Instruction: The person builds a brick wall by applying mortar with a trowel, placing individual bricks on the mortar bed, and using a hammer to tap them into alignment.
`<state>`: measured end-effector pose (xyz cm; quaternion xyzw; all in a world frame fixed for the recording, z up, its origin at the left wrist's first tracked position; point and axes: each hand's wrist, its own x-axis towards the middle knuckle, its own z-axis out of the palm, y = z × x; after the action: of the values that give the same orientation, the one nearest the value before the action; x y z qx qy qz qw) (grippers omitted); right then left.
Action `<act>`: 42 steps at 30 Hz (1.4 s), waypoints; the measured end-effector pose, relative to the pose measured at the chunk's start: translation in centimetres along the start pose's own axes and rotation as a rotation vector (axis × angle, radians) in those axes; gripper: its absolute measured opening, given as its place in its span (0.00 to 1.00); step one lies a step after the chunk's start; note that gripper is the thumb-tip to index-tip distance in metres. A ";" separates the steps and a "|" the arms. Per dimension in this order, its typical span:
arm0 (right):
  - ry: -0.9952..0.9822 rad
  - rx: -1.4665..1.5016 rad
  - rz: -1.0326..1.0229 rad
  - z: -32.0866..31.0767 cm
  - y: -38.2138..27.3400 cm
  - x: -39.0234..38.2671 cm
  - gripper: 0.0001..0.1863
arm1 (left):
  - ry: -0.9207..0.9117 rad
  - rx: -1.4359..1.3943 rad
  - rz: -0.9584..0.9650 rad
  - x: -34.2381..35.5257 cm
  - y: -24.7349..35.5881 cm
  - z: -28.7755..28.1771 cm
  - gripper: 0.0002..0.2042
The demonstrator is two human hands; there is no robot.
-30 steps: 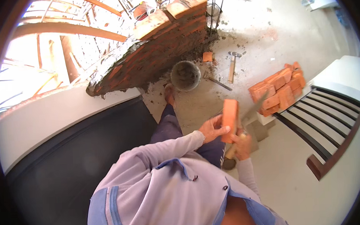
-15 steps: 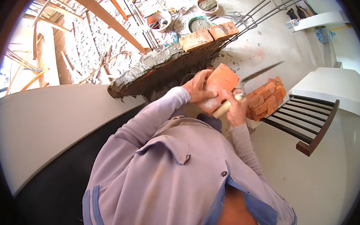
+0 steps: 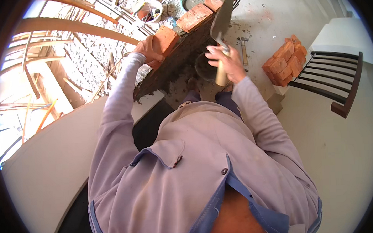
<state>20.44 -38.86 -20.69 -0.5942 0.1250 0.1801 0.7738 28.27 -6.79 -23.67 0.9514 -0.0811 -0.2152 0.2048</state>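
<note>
My left hand (image 3: 148,50) is closed round an orange-red brick (image 3: 165,40) at the top of a low mortar-smeared wall (image 3: 181,54). That brick lies just left of two others on the wall, a near brick (image 3: 194,18) and a farther brick (image 3: 217,0). Most of the mortar under the held brick is hidden by my hand. In my right hand (image 3: 229,61), to the right of the wall, is a trowel (image 3: 223,21). Its wooden handle points down toward me, and its grey blade rises past the end of the wall.
On the floor at right sits a stack of bricks (image 3: 285,61) beside a dark slatted chair (image 3: 332,79). A hammer-like tool (image 3: 244,51) lies nearer the wall. Beyond the wall are a white bucket (image 3: 150,13), a green-rimmed basin (image 3: 192,1), rubble and a wooden plank (image 3: 78,26).
My left hand has carried the brick left and onto the wall top, away from my right hand. The trowel has swung from pointing right to blade up.
</note>
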 end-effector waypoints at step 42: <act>-0.127 -1.077 -0.445 4.6 0.5 -1.0 0.25 | 0.368 -0.047 -0.017 0.2 -7.4 10.8 0.48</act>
<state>19.19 -34.42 -19.50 -0.9038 -0.1585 0.0867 0.3879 24.17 -4.00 -35.74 0.9704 -0.0290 -0.0412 0.2364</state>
